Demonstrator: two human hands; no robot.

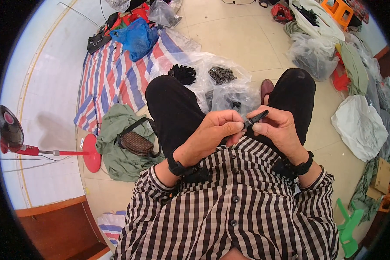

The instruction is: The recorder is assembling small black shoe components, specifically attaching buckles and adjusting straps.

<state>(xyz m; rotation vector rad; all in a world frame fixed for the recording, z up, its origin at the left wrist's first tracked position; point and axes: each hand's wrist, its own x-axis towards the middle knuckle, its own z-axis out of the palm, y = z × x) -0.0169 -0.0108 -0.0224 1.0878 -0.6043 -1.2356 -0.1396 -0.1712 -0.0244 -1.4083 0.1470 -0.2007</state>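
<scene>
right hand: pinching slim black elongated piece | left hand: narrow, fingers at its 8 o'clock end | 11 o'clock: crumpled clear plastic bag

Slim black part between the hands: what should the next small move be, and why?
Probably a slight tilt of the slim black part toward the camera. The right hand pinches it between thumb and fingers, so it seems steady enough to turn; the left hand has its fingertips at the lower-left end, partly hiding it, so how that end sits can't be told.
</scene>
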